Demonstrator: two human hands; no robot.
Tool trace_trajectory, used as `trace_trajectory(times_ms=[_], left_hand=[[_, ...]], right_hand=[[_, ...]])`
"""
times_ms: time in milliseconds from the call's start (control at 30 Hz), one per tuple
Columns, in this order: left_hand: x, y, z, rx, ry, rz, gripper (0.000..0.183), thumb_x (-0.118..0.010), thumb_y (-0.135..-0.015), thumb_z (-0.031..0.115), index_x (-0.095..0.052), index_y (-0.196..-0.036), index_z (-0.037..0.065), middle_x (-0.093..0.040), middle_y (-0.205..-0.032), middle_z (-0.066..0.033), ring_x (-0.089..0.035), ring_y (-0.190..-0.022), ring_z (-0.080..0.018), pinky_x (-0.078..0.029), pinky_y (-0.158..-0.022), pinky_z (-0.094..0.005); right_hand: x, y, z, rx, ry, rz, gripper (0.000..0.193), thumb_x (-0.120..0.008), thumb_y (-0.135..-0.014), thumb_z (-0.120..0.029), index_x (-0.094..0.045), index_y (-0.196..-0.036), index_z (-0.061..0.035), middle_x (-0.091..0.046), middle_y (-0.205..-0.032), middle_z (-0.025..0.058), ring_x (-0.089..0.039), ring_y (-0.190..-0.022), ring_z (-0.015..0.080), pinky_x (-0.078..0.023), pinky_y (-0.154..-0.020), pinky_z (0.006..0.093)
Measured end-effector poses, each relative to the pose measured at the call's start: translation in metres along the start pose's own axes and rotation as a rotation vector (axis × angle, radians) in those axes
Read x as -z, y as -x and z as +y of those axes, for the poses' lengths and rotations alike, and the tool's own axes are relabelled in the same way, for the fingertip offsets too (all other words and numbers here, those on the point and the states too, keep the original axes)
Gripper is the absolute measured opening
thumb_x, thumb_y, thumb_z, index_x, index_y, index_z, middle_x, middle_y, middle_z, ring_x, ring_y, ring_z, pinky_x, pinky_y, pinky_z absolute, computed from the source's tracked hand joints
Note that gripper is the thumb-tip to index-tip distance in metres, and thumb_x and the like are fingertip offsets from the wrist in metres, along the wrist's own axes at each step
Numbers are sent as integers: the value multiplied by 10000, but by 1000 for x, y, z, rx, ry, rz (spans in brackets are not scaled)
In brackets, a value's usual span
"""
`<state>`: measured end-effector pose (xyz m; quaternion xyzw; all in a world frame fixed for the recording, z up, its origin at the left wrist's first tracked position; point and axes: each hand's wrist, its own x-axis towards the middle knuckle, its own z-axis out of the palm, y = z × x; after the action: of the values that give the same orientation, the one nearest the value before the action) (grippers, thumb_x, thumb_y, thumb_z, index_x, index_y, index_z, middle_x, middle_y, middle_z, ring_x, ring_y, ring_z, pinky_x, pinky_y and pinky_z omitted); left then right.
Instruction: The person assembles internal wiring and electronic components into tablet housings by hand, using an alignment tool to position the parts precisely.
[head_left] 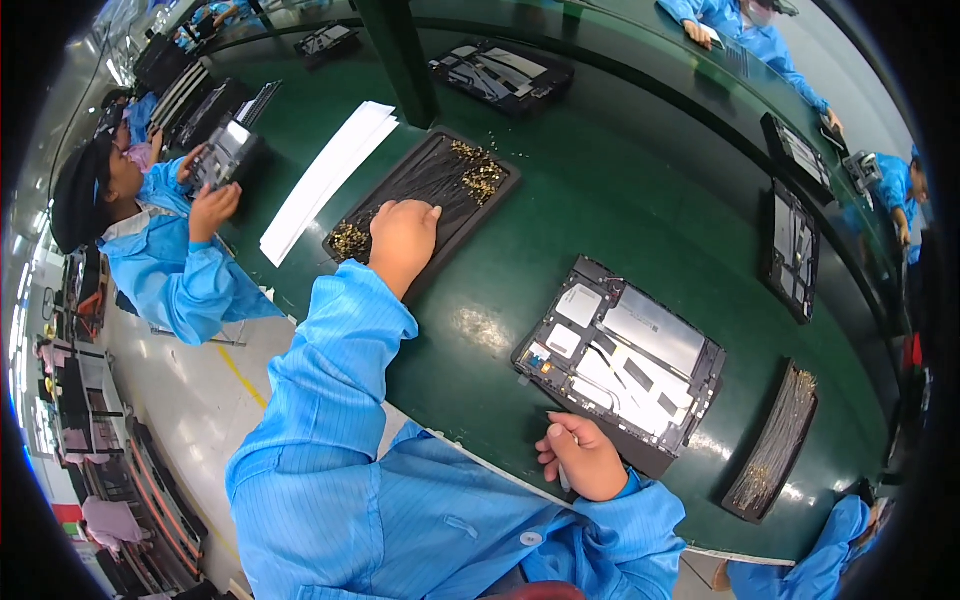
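I'm watching the left hand [403, 238] reaching up to the black tray [425, 200] in the upper middle of the frame, fingers curled and pressing down among the gold parts [350, 240] lying there; whether it's pinching one, I cannot tell. The right hand [583, 456] is sitting low and centre, closed around a thin pen-like tool [563, 477], just beside the near edge of the opened tablet [620, 362] lying on the green table [600, 200]. A stack of white sheets [328, 178] is lying left of the tray.
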<state>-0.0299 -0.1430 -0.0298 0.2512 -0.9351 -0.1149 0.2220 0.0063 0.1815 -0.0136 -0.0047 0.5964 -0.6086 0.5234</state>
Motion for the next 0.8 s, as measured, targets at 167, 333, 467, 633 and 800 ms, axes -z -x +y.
trace_trajectory(times_ms=[167, 333, 467, 633, 800], left_hand=[[19, 0, 6, -4, 90, -21, 218, -471, -763, 196, -578, -685, 22, -562, -691, -130, -494, -733, -314, -382, -684, -390], [38, 10, 47, -268, 174, 58, 166, -500, -750, 128, -531, -696, -25, -546, -706, -159, -506, -699, -321, -410, -641, -374], [55, 31, 78, -600, 198, 44, 89, -551, -702, 50, -517, -743, -20, -538, -734, -147, -515, -713, -305, -428, -644, -354], [64, 68, 101, -836, 265, 122, 218, -623, -604, -13, -512, -791, 5, -527, -767, -112, -528, -714, -281, -454, -636, -348], [64, 91, 112, -957, 378, -41, 290, -651, -553, 32, -514, -809, 30, -533, -766, -86, -541, -673, -239, -437, -543, -307]], right_hand=[[-1, -1, 1, 0, -6, -11, 371, -474, -816, -231, -411, -1086, 14, -533, -791, 112, -494, -595, 121, -434, -512, 230], [2, 1, -4, -10, -33, 9, 365, -479, -812, -245, -429, -1075, 3, -533, -801, 99, -482, -609, 108, -424, -505, 220], [-3, 2, -22, 62, -82, 50, 373, -489, -803, -270, -452, -1071, -14, -534, -804, 70, -469, -619, 89, -409, -497, 208], [-9, 9, -55, 277, -64, 161, 392, -489, -804, -276, -442, -1083, -5, -539, -834, 58, -470, -690, 89, -406, -587, 207], [1, 15, -47, 308, -57, 203, 287, -476, -806, -273, -519, -921, -13, -552, -831, 42, -448, -633, 75, -398, -537, 198]])
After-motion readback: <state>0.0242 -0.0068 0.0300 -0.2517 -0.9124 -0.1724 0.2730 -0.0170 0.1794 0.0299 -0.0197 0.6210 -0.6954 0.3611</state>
